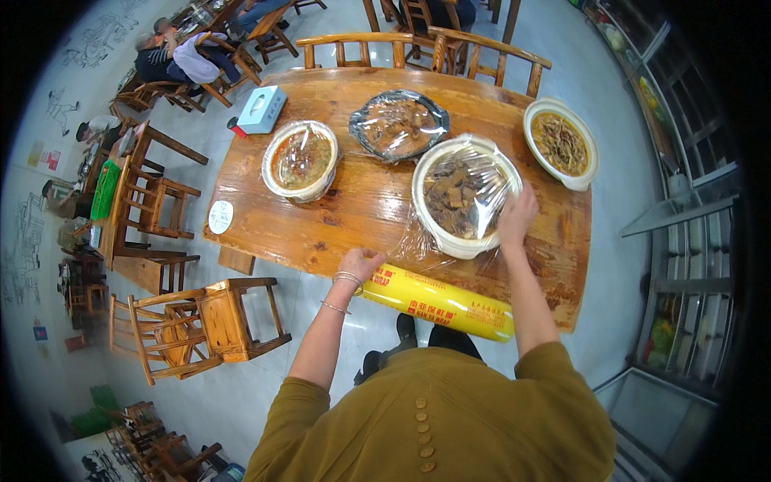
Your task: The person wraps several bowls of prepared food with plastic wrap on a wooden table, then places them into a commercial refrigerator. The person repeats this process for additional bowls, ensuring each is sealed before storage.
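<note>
My left hand grips the left end of a yellow box of Nan Ya cling wrap at the table's near edge. Clear plastic film stretches from beside the box up to a large white bowl of dark braised food. The film lies over that bowl, wrinkled on its right side. At the bowl's right rim, my right hand presses against the film; its fingertips are partly hidden, so I cannot tell whether they pinch it.
Film also covers a black oval dish and a smaller white bowl. An uncovered white bowl of soup stands at the right. On the wooden table are a blue tissue box and a white round label. Wooden chairs stand nearby.
</note>
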The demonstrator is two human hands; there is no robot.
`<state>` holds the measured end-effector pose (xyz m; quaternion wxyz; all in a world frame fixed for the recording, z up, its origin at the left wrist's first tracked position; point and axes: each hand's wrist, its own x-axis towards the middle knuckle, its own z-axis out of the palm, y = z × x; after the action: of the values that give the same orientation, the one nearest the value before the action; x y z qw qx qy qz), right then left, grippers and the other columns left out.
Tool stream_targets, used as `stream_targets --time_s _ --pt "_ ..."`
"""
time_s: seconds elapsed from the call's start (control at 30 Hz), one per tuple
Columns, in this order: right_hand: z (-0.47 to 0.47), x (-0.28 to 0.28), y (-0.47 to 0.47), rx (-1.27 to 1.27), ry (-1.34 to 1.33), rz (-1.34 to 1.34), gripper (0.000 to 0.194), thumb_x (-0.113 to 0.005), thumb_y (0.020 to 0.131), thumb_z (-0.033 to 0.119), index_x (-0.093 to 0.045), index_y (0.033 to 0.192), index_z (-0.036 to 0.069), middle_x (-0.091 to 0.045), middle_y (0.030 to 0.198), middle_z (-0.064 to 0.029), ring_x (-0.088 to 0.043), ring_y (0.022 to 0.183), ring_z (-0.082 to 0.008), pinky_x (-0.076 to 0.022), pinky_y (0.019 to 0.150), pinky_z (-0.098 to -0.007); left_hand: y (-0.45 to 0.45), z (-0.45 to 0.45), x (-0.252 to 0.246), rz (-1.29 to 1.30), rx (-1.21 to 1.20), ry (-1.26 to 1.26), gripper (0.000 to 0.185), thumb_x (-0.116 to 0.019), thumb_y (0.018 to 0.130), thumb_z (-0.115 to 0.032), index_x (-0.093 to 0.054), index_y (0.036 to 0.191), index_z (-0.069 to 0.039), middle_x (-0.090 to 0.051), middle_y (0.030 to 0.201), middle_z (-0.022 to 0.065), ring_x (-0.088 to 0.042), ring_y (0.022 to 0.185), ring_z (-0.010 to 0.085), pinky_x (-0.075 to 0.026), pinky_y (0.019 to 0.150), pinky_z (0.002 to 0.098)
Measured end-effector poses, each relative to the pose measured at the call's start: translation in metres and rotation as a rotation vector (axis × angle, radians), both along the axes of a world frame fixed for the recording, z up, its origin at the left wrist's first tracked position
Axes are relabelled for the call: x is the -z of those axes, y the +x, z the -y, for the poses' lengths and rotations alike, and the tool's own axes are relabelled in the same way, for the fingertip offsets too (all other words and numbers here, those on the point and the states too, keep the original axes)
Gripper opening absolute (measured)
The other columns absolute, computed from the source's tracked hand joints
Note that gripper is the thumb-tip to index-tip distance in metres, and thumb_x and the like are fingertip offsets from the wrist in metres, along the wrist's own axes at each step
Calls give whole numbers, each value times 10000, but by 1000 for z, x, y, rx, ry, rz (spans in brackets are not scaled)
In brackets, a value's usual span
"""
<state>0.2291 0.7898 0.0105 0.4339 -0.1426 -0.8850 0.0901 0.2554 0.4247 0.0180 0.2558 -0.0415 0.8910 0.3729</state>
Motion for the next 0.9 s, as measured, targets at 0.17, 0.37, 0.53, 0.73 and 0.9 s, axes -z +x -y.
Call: stream_targets --time_s 0.17,0.37,0.53,0.73,0.9 --pt "142 -13 39 -1050 34 589 493 -461 855 53 -397 1343 77 -347 1429 -174 -556 1107 -337 -477 912 -405 -10 -9 -28 120 125 19 400 -674 804 -331 -684 934 48 -678 770 114 -621 681 143 -499 652 289" --pt "168 -17 21 -1050 -115 1154 246 -527 862 228 -626 995 46 -573 1062 -202 -579 980 -369 -478 832 -447 -2 5 -26 269 38 218 365 -690 792 -256 -670 1013 34 -683 846 85 -625 708 141 -504 658 283" --pt "164 -5 19 -1072 -216 1022 283 -557 847 312 -647 861 44 -614 956 -172 -584 951 -348 -478 797 -438 -3 1 -6 71 164 29 372 -644 818 -312 -681 967 27 -679 772 109 -621 693 154 -494 654 309" --pt "176 6 19 -971 -195 844 218 -567 804 275 -650 783 74 -648 790 -150 -628 779 -325 -505 699 -441 -1 8 10 26 100 96 349 -625 818 -352 -696 856 -12 -656 703 136 -608 617 221 -476 608 347" --pt "190 30 16 -736 -296 851 282 -597 781 273 -662 676 19 -636 701 -204 -632 670 -372 -518 645 -456 20 8 -6 -98 55 117 312 -638 835 -267 -659 749 32 -571 577 22 -494 539 80 -412 502 281"
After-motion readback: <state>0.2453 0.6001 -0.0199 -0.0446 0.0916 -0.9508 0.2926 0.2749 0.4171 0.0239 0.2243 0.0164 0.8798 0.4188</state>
